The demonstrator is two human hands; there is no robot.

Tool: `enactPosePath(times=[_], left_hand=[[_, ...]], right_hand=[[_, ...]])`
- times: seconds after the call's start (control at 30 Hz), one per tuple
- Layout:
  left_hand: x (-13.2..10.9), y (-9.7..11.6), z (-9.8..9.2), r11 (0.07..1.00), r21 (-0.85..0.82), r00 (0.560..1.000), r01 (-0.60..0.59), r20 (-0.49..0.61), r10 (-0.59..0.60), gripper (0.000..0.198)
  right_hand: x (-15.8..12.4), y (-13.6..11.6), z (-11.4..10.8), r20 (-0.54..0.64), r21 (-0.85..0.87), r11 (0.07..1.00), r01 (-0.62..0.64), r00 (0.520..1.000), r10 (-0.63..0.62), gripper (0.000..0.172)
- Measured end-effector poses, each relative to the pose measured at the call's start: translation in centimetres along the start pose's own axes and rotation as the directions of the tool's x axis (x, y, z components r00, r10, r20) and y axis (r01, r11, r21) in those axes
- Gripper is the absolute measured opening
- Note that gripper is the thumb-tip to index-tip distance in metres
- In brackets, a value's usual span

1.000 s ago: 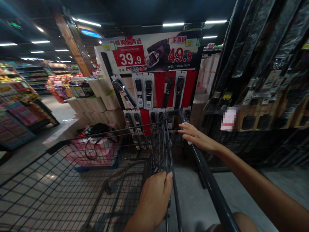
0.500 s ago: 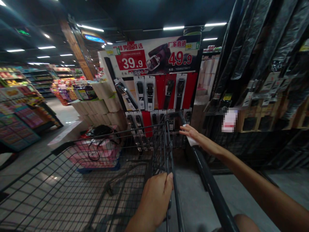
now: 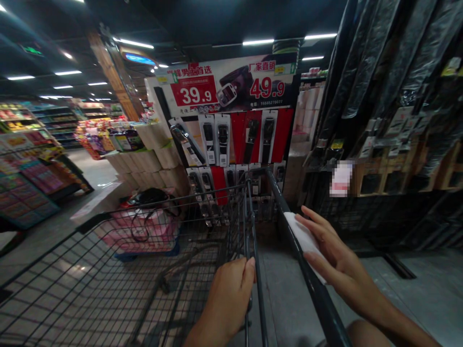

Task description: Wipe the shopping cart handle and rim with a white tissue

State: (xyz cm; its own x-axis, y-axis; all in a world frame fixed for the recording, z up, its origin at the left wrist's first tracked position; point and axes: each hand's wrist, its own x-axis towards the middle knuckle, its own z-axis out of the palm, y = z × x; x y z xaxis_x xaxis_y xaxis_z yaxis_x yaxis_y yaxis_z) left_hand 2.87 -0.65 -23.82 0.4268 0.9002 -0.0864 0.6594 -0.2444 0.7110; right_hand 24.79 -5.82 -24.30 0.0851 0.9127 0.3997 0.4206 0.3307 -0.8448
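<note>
A black wire shopping cart [image 3: 90,270] fills the lower left of the view. My left hand [image 3: 229,296] is closed around the wire edge of the cart's rear basket wall. My right hand [image 3: 334,255] lies flat, fingers stretched out, pressing a white cloth [image 3: 302,236] onto the cart's dark handle bar [image 3: 285,212]. The cloth sits about midway along the bar.
A belt display rack [image 3: 235,135] with price signs 39.9 and 49.9 stands just beyond the cart. Hanging black goods [image 3: 390,72] line the right side. A pink bag [image 3: 144,226] sits on the floor ahead, stacked tissue packs [image 3: 152,154] behind it. An aisle opens at left.
My right hand has slid the white cloth back along the handle bar toward me, from the far end to the middle. My left hand has kept its grip.
</note>
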Motion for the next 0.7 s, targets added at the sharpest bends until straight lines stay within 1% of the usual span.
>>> enactPosePath(times=[0.07, 0.13, 0.17, 0.3, 0.43, 0.5, 0.57, 0.7], left_hand=[[0.0, 0.0, 0.0, 1.0, -0.001, 1.0, 0.0, -0.004, 0.0, 0.044], [0.0, -0.1, 0.0, 1.0, 0.002, 1.0, 0.005, 0.002, -0.005, 0.045], [0.1, -0.1, 0.1, 1.0, 0.003, 1.0, 0.007, 0.01, -0.007, 0.045], [0.0, -0.4, 0.1, 1.0, 0.009, 1.0, 0.007, 0.016, -0.007, 0.046], [-0.1, -0.4, 0.0, 0.999, -0.013, 0.999, 0.03, 0.033, -0.03, 0.046], [-0.2, -0.3, 0.0, 0.999, -0.027, 0.999, 0.036, 0.033, -0.036, 0.046], [-0.2, -0.3, -0.1, 0.999, -0.03, 0.999, 0.036, 0.024, -0.035, 0.045], [-0.2, -0.4, 0.0, 0.999, -0.029, 0.999, 0.04, 0.011, -0.04, 0.044]], right_hand=[[-0.5, -0.4, 0.1, 0.001, 0.017, 0.999, 0.028, 1.0, -0.028, 0.035], [-0.8, -1.0, -0.1, 0.055, 0.005, 0.997, 0.08, 0.995, -0.08, 0.025], [-0.9, -1.3, -0.3, 0.084, -0.02, 0.994, 0.111, 0.99, -0.109, 0.023], [-1.0, -2.4, -1.6, 0.154, -0.176, 0.955, 0.24, 0.965, -0.214, 0.025], [-0.9, -2.9, -2.9, 0.194, -0.31, 0.884, 0.349, 0.934, -0.3, 0.035], [-1.0, -3.0, -3.1, 0.202, -0.365, 0.856, 0.367, 0.928, -0.312, 0.038], [-1.2, -3.0, -2.9, 0.193, -0.388, 0.848, 0.361, 0.932, -0.308, 0.034], [-0.8, -2.3, -1.9, 0.196, -0.353, 0.878, 0.324, 0.943, -0.269, 0.027]])
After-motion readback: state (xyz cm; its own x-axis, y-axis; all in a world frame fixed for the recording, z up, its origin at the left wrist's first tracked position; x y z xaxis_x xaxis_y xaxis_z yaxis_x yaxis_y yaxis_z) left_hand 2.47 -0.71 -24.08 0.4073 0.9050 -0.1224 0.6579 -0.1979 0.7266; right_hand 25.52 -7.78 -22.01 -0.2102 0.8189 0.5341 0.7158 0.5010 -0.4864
